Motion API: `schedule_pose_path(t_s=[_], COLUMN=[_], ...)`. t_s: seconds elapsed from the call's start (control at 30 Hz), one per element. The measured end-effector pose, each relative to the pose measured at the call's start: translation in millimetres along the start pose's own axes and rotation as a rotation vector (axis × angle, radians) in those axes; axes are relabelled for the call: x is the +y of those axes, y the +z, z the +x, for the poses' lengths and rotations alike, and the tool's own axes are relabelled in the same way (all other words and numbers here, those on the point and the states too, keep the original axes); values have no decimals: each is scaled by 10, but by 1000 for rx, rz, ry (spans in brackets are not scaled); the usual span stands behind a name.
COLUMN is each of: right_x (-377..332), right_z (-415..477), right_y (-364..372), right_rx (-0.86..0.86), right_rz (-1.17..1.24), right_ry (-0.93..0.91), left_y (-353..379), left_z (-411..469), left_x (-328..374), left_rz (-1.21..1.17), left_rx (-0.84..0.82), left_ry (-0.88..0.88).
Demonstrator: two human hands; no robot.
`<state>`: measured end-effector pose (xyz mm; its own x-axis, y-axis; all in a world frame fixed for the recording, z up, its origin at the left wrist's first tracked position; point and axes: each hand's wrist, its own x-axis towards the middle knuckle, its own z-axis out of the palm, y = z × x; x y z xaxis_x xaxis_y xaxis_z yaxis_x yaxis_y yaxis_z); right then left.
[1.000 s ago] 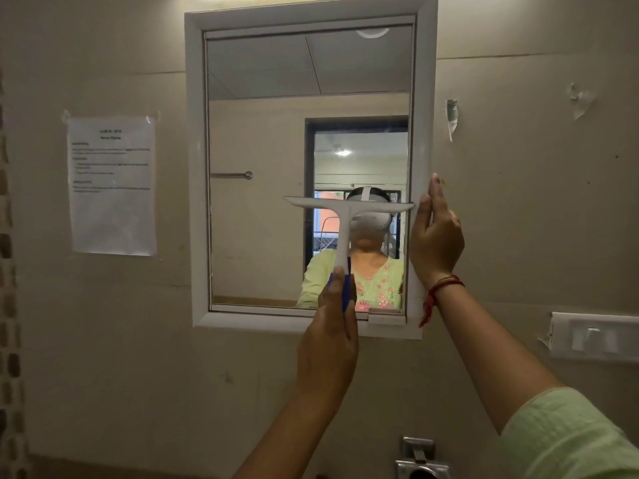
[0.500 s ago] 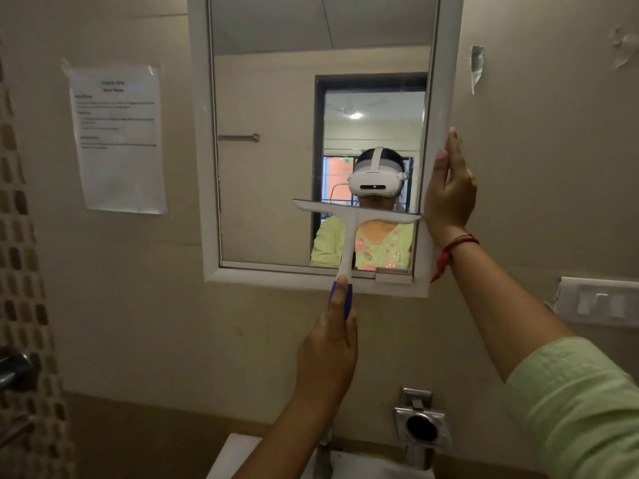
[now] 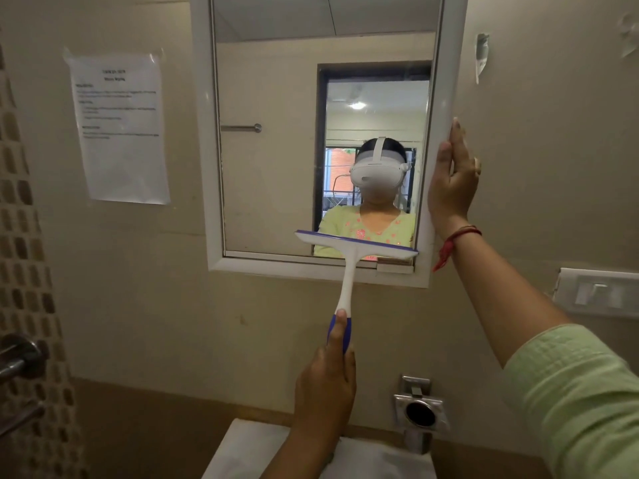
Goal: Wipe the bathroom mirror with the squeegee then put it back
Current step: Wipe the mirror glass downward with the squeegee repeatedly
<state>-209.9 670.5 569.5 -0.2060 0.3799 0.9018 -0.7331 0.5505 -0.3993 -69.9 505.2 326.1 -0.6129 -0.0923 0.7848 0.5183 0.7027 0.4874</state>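
Note:
The white-framed mirror [image 3: 207, 133] hangs on the beige wall ahead. A white squeegee [image 3: 349, 267] with a blue grip has its blade lying across the bottom right of the glass, just above the lower frame. My left hand [image 3: 326, 385] grips the blue end of its handle, thumb stretched up along it. My right hand [image 3: 451, 188] presses flat against the mirror's right frame edge, fingers straight and pointing up. A red thread is tied round that wrist.
A printed paper sheet [image 3: 119, 127] is taped to the wall left of the mirror. A white switch plate [image 3: 598, 292] sits at the right. Below are a white basin [image 3: 249, 451], a chrome wall fitting [image 3: 420, 409] and a metal handle [image 3: 20, 357] at the far left.
The squeegee blade has slid down the right part of the glass from mid-height to the bottom edge. The camera has tilted down, bringing the basin into view. My right hand stays on the frame.

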Motion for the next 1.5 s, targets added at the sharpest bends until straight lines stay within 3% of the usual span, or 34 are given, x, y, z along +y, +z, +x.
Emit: schedule_pose_path(t_s=[0.27, 0.83, 1.07, 1.5], right_x=[-4, -19, -74, -197], right_z=[10, 4, -64, -821], right_y=[-5, -27, -75, -506], right_rx=[1, 10, -52, -68], right_rz=[-20, -69, -39, 82], right_ry=[-11, -22, 84, 203], left_y=[-3, -115, -437, -832], left_z=[-138, -155, -81, -372], left_x=[29, 242, 319, 123], left_rz=[6, -107, -202, -149], left_rx=[-60, -7, 9, 86], left_ry=[-46, -74, -61, -109])
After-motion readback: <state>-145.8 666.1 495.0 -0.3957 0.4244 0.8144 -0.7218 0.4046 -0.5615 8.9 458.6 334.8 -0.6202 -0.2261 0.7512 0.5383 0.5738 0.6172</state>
